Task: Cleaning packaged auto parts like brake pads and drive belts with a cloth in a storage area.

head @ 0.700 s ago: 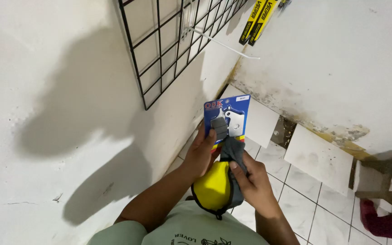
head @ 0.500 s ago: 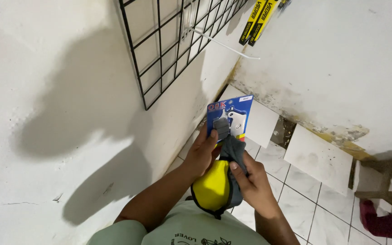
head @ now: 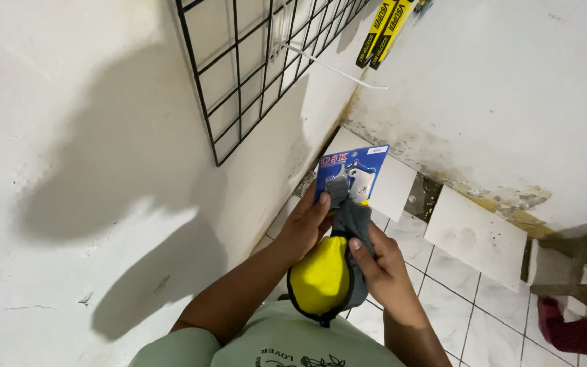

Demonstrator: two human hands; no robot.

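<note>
My left hand [head: 304,224] grips the lower edge of a blue blister card [head: 352,174] that carries small metal parts under clear plastic. It is held upright in front of me, near the corner of two white walls. My right hand [head: 383,266] pinches a cloth [head: 331,268], grey on the outside and yellow on the inside. The grey end lies against the bottom of the card, and the yellow part hangs down between my wrists.
A black wire grid panel [head: 253,75] hangs on the left wall with a white hook [head: 331,66] sticking out. Yellow-and-black packs [head: 383,30] hang at the top. Loose white tiles [head: 477,234] lean at the stained wall base, a wooden stool [head: 579,265] at right.
The blue card has risen slightly and tilted a little to the right in my left hand. The grey cloth end stays pressed against its lower part.
</note>
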